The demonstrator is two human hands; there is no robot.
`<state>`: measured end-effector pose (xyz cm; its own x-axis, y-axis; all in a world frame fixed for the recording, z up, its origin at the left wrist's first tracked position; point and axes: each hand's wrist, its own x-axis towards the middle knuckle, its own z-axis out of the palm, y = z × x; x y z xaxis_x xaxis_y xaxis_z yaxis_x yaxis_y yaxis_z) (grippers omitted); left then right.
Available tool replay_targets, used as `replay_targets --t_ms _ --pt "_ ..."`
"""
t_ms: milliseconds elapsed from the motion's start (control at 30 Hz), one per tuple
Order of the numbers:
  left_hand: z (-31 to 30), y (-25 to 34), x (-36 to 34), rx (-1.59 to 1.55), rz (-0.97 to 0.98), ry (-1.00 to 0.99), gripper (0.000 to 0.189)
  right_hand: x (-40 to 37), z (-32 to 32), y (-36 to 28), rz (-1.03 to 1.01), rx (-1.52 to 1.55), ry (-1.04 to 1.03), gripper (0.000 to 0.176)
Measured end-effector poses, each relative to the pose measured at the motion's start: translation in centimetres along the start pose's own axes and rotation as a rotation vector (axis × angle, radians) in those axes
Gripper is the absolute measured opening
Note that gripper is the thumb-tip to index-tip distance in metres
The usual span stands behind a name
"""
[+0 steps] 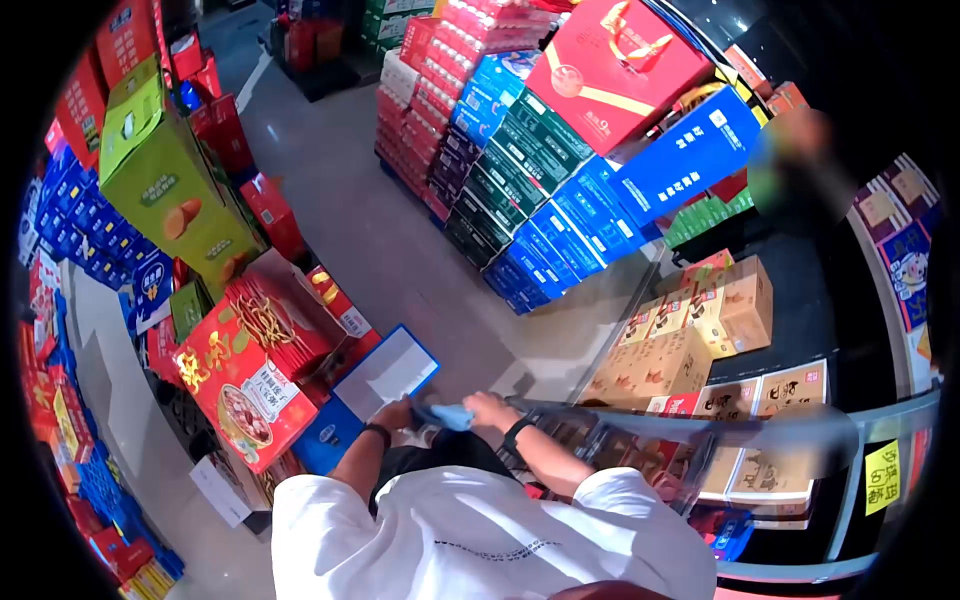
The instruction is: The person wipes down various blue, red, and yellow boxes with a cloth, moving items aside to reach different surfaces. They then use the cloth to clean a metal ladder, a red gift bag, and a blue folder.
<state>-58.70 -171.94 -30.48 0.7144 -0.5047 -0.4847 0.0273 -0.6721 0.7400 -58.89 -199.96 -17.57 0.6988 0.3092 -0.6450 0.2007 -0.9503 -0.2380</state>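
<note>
A light blue cloth (453, 416), slightly blurred, is bunched between my two hands in front of my waist. My right hand (491, 410) is closed on its right end, beside the near end of a grey rail (640, 420). At the cloth's left end is my left hand (394, 413), its fingers curled in and partly hidden. Just beyond that hand lies a white board with a blue edge (388, 370). To the left of it stands a red food gift box (245, 380) with a bowl printed on it.
Stacked blue cartons (580, 225) and a red gift bag (615, 75) stand ahead. Brown boxes (650, 365) fill the shelf on my right, behind the rail. A tall green carton (175, 190) rises at left. Grey floor (330, 180) runs between the stacks.
</note>
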Motion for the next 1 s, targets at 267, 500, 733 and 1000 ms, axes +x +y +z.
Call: replay_targets --t_ms 267,500,733,1000 --pt "-6.4 10.7 8.9 0.009 0.187 0.158 0.024 2.7 -6.6 7.7 0.180 0.222 0.472 0.025" --pt "-8.4 22.4 19.5 -0.046 0.191 0.198 0.031 3.4 -18.9 18.7 0.214 0.234 0.870 0.029" --pt "-14.3 41.3 24.8 -0.380 0.398 0.226 0.025 -2.1 -31.7 23.4 -0.052 0.288 1.070 0.017" --pt "-19.8 58.8 23.6 -0.817 0.641 -0.372 0.044 -11.0 -40.5 22.8 -0.418 0.584 1.644 0.039"
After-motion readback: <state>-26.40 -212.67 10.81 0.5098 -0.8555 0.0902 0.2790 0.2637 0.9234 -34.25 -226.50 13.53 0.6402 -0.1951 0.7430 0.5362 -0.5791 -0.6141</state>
